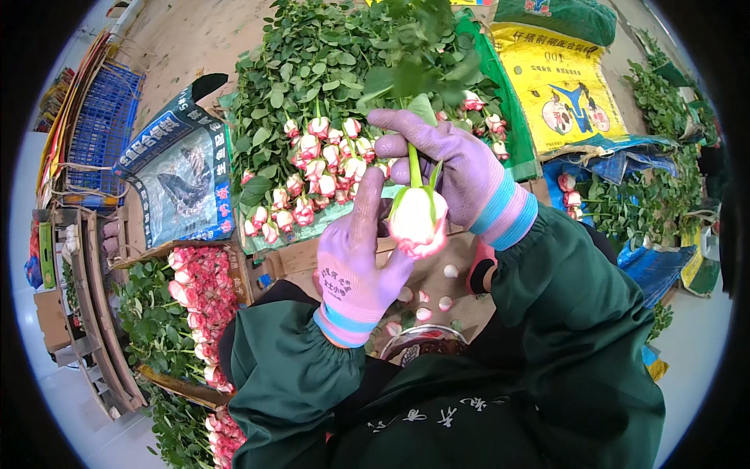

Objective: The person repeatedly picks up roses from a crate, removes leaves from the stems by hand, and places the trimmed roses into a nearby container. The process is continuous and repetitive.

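A white rose with pink petal edges hangs bloom-down in front of me. My right hand, in a purple knit glove with a blue-striped cuff, grips its green stem just above the bloom. My left hand, gloved alike, is at the left side of the bloom; its index finger points up, and some fingertips are hidden behind the flower. Beyond both hands lies a large pile of leafy roses with pink-and-white blooms towards me, on green sacking.
Bundled roses stand at the left, beside a printed feed sack and blue crates. A yellow sack and more roses are at the right. Loose petals and a round metal-rimmed container lie below my hands.
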`<state>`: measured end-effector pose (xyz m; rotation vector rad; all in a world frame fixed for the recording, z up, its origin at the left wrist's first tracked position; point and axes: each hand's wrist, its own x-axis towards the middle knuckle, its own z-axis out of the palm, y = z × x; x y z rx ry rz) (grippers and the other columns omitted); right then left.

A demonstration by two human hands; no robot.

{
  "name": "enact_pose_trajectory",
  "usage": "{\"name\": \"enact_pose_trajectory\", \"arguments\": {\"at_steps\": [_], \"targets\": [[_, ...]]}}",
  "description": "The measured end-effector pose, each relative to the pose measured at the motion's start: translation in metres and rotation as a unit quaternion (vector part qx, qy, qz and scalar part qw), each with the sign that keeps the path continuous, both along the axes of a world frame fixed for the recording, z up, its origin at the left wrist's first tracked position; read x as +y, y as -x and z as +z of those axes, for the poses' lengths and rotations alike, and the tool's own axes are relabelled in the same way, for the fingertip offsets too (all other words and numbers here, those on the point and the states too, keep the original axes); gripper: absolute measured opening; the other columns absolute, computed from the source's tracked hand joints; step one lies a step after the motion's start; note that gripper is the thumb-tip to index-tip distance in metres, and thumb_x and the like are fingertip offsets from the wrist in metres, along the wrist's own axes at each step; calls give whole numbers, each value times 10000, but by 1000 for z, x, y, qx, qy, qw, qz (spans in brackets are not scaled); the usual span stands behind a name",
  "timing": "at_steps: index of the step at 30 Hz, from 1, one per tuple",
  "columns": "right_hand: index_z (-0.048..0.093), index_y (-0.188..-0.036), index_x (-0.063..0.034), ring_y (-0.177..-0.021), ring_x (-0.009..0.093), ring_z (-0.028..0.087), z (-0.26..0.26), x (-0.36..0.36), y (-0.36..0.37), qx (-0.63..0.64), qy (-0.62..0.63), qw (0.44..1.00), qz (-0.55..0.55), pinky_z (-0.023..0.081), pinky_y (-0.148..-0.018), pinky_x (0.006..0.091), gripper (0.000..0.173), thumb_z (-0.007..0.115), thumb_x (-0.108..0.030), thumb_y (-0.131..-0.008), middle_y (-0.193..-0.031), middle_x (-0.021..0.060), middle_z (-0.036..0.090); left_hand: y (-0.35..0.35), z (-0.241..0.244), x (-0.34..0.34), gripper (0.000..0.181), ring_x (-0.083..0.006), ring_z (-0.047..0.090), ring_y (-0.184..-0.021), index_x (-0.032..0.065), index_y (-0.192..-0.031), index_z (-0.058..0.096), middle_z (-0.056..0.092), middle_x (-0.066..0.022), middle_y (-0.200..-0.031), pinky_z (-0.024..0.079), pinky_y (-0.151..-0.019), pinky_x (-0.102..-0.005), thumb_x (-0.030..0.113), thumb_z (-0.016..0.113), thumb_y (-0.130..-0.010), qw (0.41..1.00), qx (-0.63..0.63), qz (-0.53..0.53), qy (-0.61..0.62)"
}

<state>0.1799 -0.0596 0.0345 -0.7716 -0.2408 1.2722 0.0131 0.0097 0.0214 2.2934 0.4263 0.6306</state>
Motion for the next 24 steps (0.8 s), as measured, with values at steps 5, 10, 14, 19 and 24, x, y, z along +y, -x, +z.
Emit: {"name": "enact_pose_trajectory", "arguments": {"at_steps": [5, 10, 14, 19, 24], "targets": [[428, -1394, 23, -839, 112, 591, 1, -4, 2, 75, -88, 991, 61, 537, -794, 276, 468, 499, -236, -1011, -1051, 33, 649, -5, 3, -1, 897, -330, 632, -638, -28, -1433, 355, 640, -150, -760, 493, -591, -413, 237, 749, -672, 993, -93, -4, -69], [422, -1414, 1, -806, 72, 574, -4, -8, 9, 8, -112, 992, 63, 505, -781, 234, 491, 496, -264, -1008, -1000, 4, 640, 3, 11, -2, 807, -360, 664, -879, -61, -1398, 398, 635, -207, -1067, 534, -742, -397, 343, 712, -773, 992, -106, -67, -33], [485, -1382, -52, -571, 47, 488, -14, -10, -15, -176, 66, 978, 91, 420, -537, 192, 456, 535, -273, -987, -880, -7, 633, 9, 10, -2, 651, -314, 652, -801, -24, -1367, 458, 665, -173, -1010, 505, -740, -392, 291, 662, -835, 984, 19, -167, -63], [586, -1206, -30, -600, 187, 628, -98, -29, -37, -559, 282, 748, 221, 521, -574, 325, 397, 640, -281, -903, -827, 100, 702, 19, -12, -21, 388, -276, 662, -676, 43, -1202, 535, 670, -97, -764, 488, -598, -406, 240, 578, -870, 881, 347, -288, -144], [673, -1111, -141, -944, 337, 648, -121, -47, -15, -775, 318, 496, 228, 501, -814, 450, 332, 654, -242, -795, -970, 154, 683, 29, -33, -27, 389, -291, 664, -684, 52, -1193, 529, 658, -117, -833, 493, -567, -406, 276, 562, -877, 877, 353, -309, -105]]}}
